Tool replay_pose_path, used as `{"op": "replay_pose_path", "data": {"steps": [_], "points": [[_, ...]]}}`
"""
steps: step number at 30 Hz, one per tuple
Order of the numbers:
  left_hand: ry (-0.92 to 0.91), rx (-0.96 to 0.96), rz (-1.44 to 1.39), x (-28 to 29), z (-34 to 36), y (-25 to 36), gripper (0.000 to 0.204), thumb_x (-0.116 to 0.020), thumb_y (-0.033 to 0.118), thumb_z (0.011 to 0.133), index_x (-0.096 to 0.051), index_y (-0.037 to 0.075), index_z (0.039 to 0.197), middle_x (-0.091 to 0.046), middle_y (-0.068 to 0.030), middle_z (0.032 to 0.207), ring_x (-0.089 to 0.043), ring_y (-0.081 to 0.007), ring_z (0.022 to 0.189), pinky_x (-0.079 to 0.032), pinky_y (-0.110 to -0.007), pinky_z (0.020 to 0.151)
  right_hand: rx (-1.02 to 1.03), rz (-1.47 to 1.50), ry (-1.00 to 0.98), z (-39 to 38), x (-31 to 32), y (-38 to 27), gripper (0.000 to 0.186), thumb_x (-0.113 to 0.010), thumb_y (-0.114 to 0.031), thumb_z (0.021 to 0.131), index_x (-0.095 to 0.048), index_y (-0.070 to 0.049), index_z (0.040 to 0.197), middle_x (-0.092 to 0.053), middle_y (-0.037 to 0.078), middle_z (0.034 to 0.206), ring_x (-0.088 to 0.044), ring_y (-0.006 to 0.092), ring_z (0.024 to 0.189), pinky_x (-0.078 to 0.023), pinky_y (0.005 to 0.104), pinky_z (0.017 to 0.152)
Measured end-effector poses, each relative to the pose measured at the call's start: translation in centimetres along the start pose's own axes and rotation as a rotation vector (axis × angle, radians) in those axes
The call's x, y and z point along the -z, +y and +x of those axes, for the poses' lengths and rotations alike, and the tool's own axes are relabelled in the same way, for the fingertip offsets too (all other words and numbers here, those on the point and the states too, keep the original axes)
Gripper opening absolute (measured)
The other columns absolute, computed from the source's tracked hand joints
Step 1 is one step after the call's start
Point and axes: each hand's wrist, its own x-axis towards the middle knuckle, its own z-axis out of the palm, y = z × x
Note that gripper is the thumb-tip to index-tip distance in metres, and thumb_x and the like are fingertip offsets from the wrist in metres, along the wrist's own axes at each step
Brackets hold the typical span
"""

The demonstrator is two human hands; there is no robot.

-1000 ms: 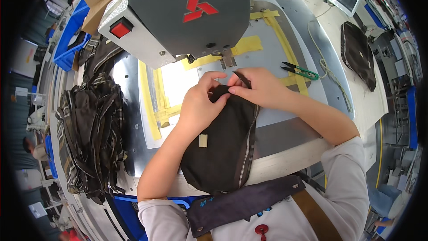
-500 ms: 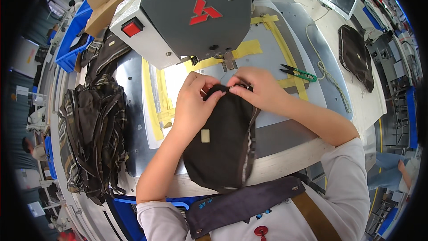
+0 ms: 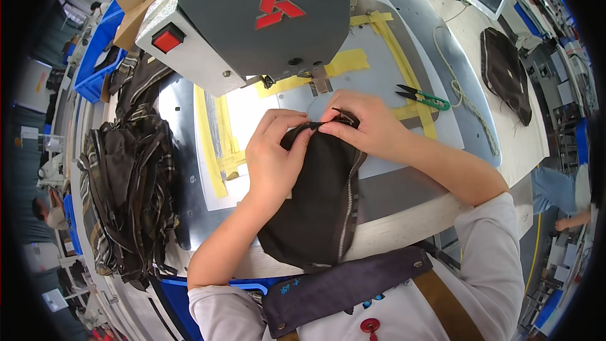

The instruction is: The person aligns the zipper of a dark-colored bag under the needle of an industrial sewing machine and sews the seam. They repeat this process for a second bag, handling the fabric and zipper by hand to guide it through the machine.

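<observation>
Between my hands hangs a dark brown fabric piece [image 3: 315,208] with a metal zipper [image 3: 349,208] down its right side. My left hand [image 3: 274,145] pinches its upper edge from the left, thumb on top. On the right of that edge, my right hand [image 3: 360,123] is closed on the cloth near the zipper's upper end. The lower part of the piece hangs over the table's front edge, close to my apron [image 3: 341,290]. A small pale label on it is mostly hidden behind my left hand.
A grey sewing machine head [image 3: 271,19] stands just beyond my hands, over a plate with yellow tape [image 3: 344,63]. Green thread snips [image 3: 423,97] and a cord [image 3: 464,98] lie to the right, before another dark piece [image 3: 505,76]. Dark zippered pieces [image 3: 129,189] are heaped left.
My left hand has turned slightly and now covers most of the pale label. Both hands keep hold of the fabric's upper edge. The view has shifted a little.
</observation>
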Motion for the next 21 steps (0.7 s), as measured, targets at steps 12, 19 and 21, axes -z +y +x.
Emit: {"op": "replay_pose_path", "data": {"steps": [12,19,21], "points": [[-0.292,0.377,-0.122,0.5,1.1,-0.2,0.012,-0.069,0.009,0.083,-0.062,0.002,0.09,-0.066,-0.0103,0.079,-0.064,-0.0306,0.068,-0.05,-0.034,0.061,-0.229,0.033,-0.008,0.1,0.1,0.0,0.021,-0.068,-0.02,0.086,-0.063,0.0,0.09,-0.063,0.013,0.078,-0.061,0.0252,0.071,-0.048,0.0332,0.067],[-0.101,0.006,0.095,0.4,0.9,-0.5,0.011,-0.07,0.004,0.08,-0.062,0.002,0.087,-0.065,-0.0095,0.081,-0.063,-0.0272,0.067,-0.05,-0.033,0.061,-0.196,-0.012,0.009,0.2,-0.2,0.2,0.017,-0.067,-0.017,0.088,-0.063,-0.001,0.093,-0.065,0.007,0.081,-0.06,0.0151,0.073,-0.047,0.0291,0.068],[-0.042,-0.081,0.08,0.3,0.9,-0.6,0.01,-0.07,0.0,0.079,-0.063,0.003,0.086,-0.065,-0.0088,0.082,-0.063,-0.0262,0.067,-0.05,-0.032,0.06,-0.311,0.142,0.028,0.2,-0.2,0.1,0.016,-0.066,-0.017,0.089,-0.063,-0.002,0.094,-0.064,0.004,0.082,-0.059,0.0124,0.075,-0.047,0.028,0.07]]}}
